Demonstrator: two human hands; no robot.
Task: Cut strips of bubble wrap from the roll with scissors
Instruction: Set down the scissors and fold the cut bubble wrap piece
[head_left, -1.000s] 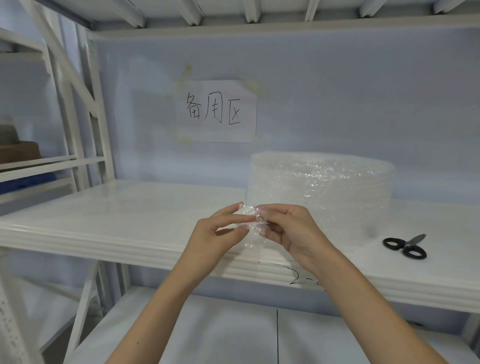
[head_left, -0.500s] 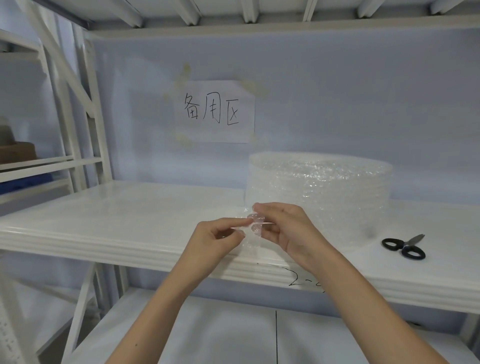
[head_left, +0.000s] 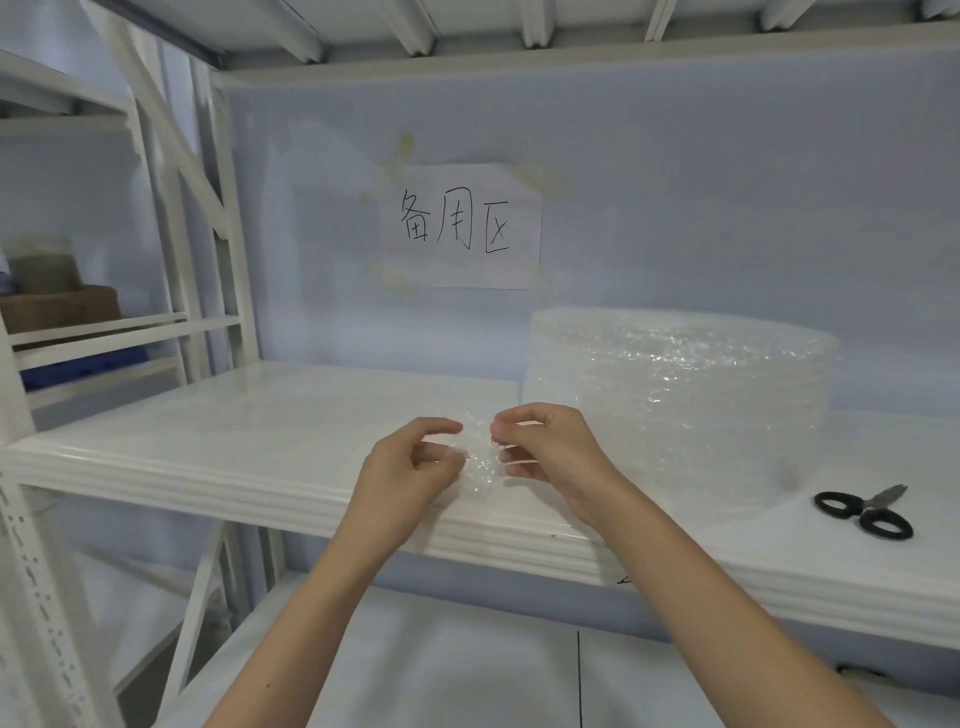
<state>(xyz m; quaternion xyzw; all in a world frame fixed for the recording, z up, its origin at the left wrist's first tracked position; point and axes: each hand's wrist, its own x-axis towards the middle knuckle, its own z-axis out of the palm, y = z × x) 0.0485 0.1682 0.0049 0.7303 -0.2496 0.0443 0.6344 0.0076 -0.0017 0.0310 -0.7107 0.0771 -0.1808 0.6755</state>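
A wide roll of clear bubble wrap stands upright on the white shelf. In front of its left side I hold a small piece of bubble wrap between both hands. My left hand pinches its left edge with thumb and fingers. My right hand pinches its right edge. Whether the piece is still joined to the roll I cannot tell. Black-handled scissors lie flat on the shelf to the right of the roll, away from both hands.
A paper sign with handwritten characters is stuck on the blue back wall. A lower shelf lies beneath my forearms. White rack uprights stand at the left, with a brown box on the neighbouring rack.
My hands have drawn slightly apart, spreading the small piece of bubble wrap between them. The view has shifted a little to the left. Roll and scissors have not moved.
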